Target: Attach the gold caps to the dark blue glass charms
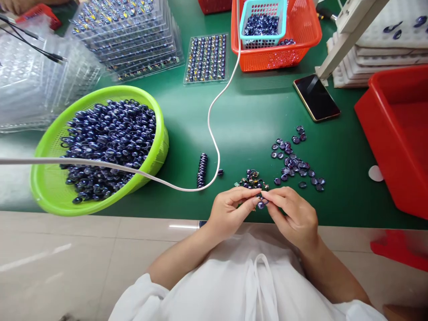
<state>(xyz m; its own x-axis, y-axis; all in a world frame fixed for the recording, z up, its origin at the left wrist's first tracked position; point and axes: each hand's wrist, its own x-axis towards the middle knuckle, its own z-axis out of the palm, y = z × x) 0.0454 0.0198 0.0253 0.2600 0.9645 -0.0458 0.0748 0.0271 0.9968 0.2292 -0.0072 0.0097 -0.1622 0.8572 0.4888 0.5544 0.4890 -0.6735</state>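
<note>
My left hand (230, 210) and my right hand (292, 214) meet near the table's front edge, fingers pinched together on one small dark blue glossy piece (261, 204). Just beyond my fingertips lies a little heap of small parts (252, 178) with coloured bits. Right of it, several loose dark blue pieces (296, 162) are scattered on the green table top (254, 116). A short stacked row of the same pieces (202, 170) lies to the left.
A green basket (50, 183) heaped with dark blue pieces stands at the left. A white cable (214, 133) crosses the table. Behind are clear trays (206, 58), an orange basket (301, 49) holding a teal one, a phone (316, 97), and a red bin (397, 133).
</note>
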